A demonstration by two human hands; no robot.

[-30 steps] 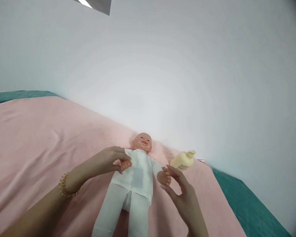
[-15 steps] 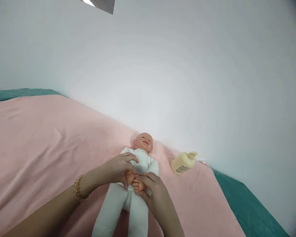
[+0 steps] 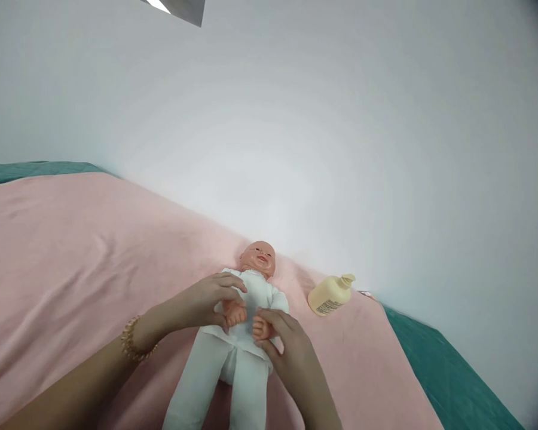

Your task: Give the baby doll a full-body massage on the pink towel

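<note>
A baby doll [image 3: 251,298] in a white suit lies on its back on a pink blanket [image 3: 72,263], head toward the wall. My left hand [image 3: 206,301], with a beaded bracelet on the wrist, is closed round one small doll hand over the doll's belly. My right hand [image 3: 287,349] grips the doll's other hand just beside it. The two doll hands sit a little apart above the doll's waist.
A cream pump bottle [image 3: 329,295] lies on its side on the blanket to the right of the doll. A teal sheet [image 3: 439,376] shows beyond the blanket's right edge. A plain white wall [image 3: 296,131] rises right behind the doll's head.
One second ago the doll's arms were spread out to its sides. Both of my hands brought them together over its belly, and now they have parted slightly again.
</note>
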